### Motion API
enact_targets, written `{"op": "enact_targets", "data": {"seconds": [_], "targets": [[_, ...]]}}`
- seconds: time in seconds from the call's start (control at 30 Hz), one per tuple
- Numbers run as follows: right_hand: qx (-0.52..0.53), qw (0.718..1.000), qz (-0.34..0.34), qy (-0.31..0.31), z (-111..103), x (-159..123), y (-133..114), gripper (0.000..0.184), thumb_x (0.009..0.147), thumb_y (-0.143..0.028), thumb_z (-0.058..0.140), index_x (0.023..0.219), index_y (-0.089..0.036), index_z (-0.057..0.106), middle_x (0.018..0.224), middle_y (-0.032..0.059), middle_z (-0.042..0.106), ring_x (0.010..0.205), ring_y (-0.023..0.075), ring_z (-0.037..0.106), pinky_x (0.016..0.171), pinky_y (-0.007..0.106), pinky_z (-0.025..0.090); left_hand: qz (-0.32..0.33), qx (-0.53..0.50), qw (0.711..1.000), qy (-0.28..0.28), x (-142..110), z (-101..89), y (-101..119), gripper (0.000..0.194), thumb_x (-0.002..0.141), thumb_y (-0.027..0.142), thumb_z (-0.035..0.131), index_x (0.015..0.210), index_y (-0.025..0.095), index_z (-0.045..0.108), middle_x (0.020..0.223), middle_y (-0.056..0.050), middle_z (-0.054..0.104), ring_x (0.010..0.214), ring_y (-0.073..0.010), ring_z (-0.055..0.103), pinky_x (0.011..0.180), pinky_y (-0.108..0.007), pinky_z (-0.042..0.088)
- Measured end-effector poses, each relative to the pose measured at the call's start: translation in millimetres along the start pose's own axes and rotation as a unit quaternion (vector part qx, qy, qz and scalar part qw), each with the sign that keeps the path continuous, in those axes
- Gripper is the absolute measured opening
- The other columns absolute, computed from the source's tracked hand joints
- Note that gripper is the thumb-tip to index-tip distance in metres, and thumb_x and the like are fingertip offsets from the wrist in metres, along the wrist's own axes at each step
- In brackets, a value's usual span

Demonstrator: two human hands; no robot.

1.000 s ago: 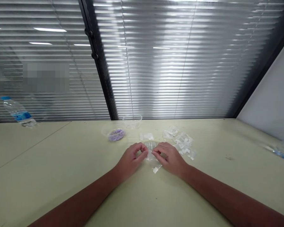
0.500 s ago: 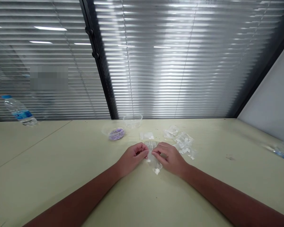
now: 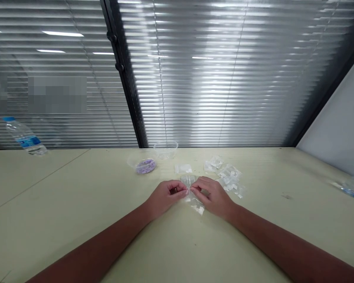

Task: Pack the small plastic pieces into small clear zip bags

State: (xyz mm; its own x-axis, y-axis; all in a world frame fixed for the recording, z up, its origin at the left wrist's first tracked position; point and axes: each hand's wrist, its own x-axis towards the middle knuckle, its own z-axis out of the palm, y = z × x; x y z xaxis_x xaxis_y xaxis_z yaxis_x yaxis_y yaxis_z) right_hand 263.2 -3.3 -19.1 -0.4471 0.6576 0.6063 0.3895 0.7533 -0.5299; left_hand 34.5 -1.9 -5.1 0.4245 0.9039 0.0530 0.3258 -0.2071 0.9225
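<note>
A small clear plastic bag (image 3: 197,204) with white bits in its lower end lies between my hands. My left hand (image 3: 166,198) pinches it from the left, thumb against fingertips. From the other side my right hand (image 3: 214,196) pinches it too, its fingertips almost touching the left ones. Where exactly the fingers meet the film is too small to make out. Another clear piece (image 3: 188,180) shows just behind the fingertips; whether it belongs to the same bag I cannot tell.
A flat clear packet (image 3: 183,168) lies beyond my hands. Right of it is a pile of clear bags with white pieces (image 3: 230,177). Further left are a dish of purple bits (image 3: 146,166) and a clear bowl (image 3: 165,150). A water bottle (image 3: 26,137) stands far left.
My left fingertips have moved slightly right, closing up to the right ones. The bag's lower end with the white bits has shifted a little to the right. My right hand has barely moved.
</note>
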Motion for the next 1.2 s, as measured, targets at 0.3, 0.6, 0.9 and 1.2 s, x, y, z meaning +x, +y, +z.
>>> {"op": "enact_targets", "data": {"seconds": [0.3,0.6,0.9,1.2], "targets": [[0.011,1.000,0.013,0.002,0.2,0.4,1.7,0.015,0.103,-0.021,0.057,0.094,-0.023,0.070,0.085,0.0014,0.071,0.079,0.0162,0.063,0.074,0.030,0.047,0.009,0.066,0.998,0.015,0.1,-0.6,4.4,0.035,0.090,0.050,0.070,0.083,0.017,0.079,0.080,-0.001,0.065,0.072,-0.0146,0.053,0.065,-0.026,0.037],[0.009,1.000,0.028,-0.003,-0.3,-0.2,1.1,0.017,0.103,-0.023,0.056,0.093,-0.023,0.069,0.083,0.0010,0.070,0.076,0.0161,0.063,0.071,0.029,0.046,0.011,0.124,0.992,0.006,-0.1,0.2,5.3,0.038,0.098,0.047,0.057,0.078,0.018,0.072,0.076,0.002,0.062,0.070,-0.0142,0.053,0.064,-0.025,0.036],[0.005,0.999,0.036,-0.010,-0.6,-0.8,0.3,0.016,0.102,-0.021,0.056,0.093,-0.023,0.069,0.084,0.0020,0.071,0.077,0.0170,0.064,0.072,0.030,0.046,0.074,0.177,0.981,-0.023,-0.6,1.1,12.2,0.038,0.102,0.036,0.048,0.078,0.019,0.071,0.084,-0.001,0.070,0.079,-0.0167,0.061,0.076,-0.027,0.045],[0.007,0.999,0.048,-0.016,-1.2,-1.3,-0.6,0.015,0.100,-0.021,0.057,0.092,-0.023,0.069,0.079,-0.0006,0.068,0.072,0.0145,0.060,0.070,0.028,0.044,0.094,0.155,0.983,-0.026,1.1,1.5,9.8,0.037,0.102,0.031,0.045,0.075,0.020,0.069,0.085,0.000,0.072,0.087,-0.0175,0.065,0.086,-0.027,0.046]]}}
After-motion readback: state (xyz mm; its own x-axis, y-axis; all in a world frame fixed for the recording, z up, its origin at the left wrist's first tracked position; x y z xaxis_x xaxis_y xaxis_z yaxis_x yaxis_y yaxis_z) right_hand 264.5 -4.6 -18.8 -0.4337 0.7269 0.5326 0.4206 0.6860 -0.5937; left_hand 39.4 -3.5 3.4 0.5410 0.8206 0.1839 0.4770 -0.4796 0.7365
